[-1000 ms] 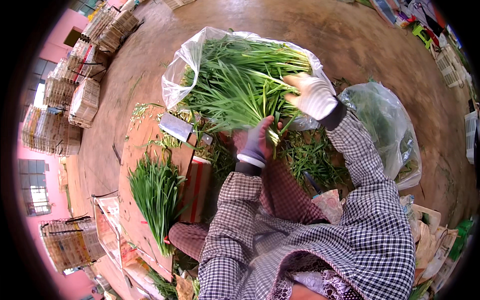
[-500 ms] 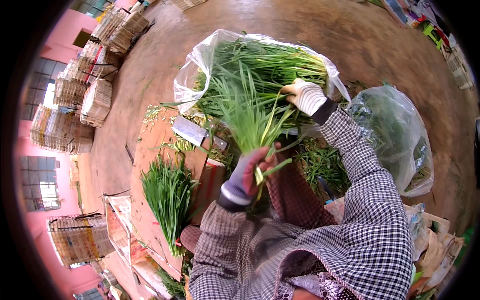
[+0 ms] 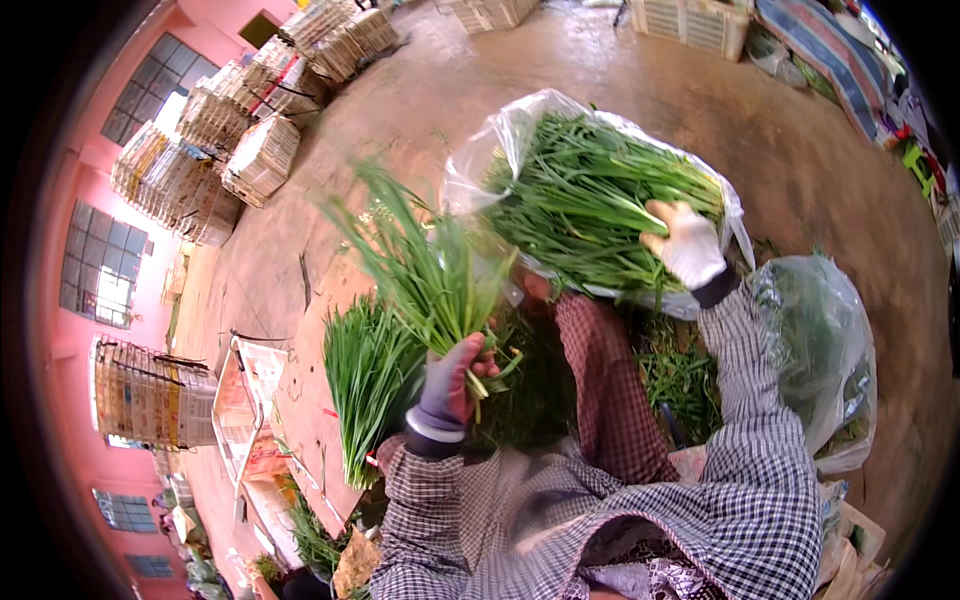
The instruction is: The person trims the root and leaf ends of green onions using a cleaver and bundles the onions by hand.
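My left hand [image 3: 452, 385], in a purple glove, grips a bunch of long green leaves [image 3: 420, 270] by the stems and holds it up, tips fanning toward the upper left. My right hand [image 3: 688, 243], in a white glove, rests on a big heap of the same green leaves [image 3: 590, 205] lying in an open clear plastic bag [image 3: 480, 160] on the ground ahead. A sorted pile of leaves [image 3: 365, 375] lies on a brown board [image 3: 305, 400] just left of my left hand.
A second plastic bag [image 3: 825, 350] with greens sits to my right. Loose trimmings [image 3: 680, 375] lie by my checked trouser leg. Stacks of woven baskets [image 3: 240, 130] stand at the upper left, another stack [image 3: 150, 395] at the left. Crates [image 3: 690, 20] stand far ahead.
My left hand has lifted a bunch of leaves out of the heap and swung it up and to the left. My right hand stays on the heap in the bag.
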A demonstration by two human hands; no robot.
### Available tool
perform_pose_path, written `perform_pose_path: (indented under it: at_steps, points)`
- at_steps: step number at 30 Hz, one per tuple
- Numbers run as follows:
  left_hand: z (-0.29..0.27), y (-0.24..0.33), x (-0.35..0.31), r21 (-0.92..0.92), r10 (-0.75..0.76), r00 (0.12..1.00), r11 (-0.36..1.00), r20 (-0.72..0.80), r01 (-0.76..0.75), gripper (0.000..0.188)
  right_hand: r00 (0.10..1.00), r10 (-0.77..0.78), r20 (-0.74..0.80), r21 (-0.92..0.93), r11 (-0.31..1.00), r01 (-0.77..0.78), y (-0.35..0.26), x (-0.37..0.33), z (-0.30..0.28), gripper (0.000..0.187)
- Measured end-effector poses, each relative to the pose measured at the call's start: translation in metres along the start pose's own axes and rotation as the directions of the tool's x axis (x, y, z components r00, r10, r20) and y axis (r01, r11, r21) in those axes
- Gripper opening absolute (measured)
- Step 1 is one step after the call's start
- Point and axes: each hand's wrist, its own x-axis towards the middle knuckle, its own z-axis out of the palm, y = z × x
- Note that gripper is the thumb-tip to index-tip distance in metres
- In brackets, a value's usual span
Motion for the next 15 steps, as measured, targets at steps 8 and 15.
perform_pose_path:
  at_steps: [8, 15]
  points:
    - [-0.013, -0.112, 0.057, 0.169, 0.403, 0.914, 0.899, 0.041, -0.404, 0.043, 0.899, -0.278, 0.338, 0.712, 0.701, -0.051, -0.158, -0.060, 0.078, 0.056]
    - [0.032, -0.084, -0.003, 0.885, 0.413, 0.905, 0.376, 0.103, -0.273, 0.063, 0.965, -0.083, 0.248, 0.795, 0.586, -0.154, -0.163, -0.060, 0.110, 0.022]
